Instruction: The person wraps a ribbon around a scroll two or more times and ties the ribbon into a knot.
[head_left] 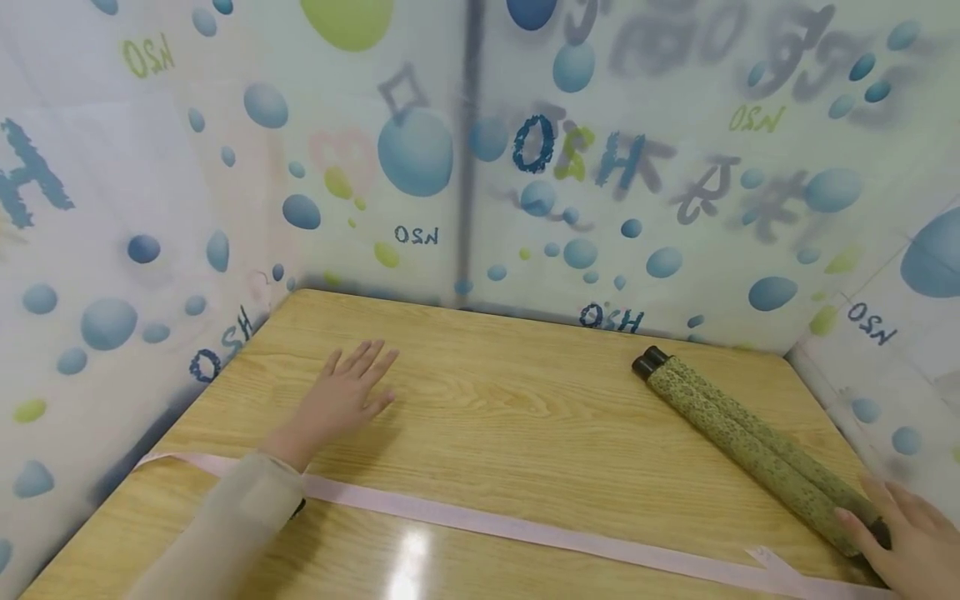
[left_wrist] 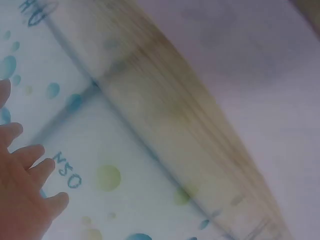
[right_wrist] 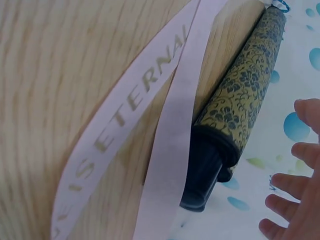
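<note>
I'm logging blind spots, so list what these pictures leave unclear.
Head view: part of the ribbon, hidden by the left sleeve.
Head view: near end of the double roll, partly hidden by the right hand.
Right wrist view: start of the lettering, below the bottom edge.
Left wrist view: left hand, cut off at left edge.

Head view: soft, even light, white glare on the table (head_left: 487,417) at bottom, faint shadow beside the left hand (head_left: 341,404). Left wrist view: dim, hazy, blurred. Right wrist view: sharper.

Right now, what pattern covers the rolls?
Dark flowers on gold rolls, clearest in the right wrist view.
</note>
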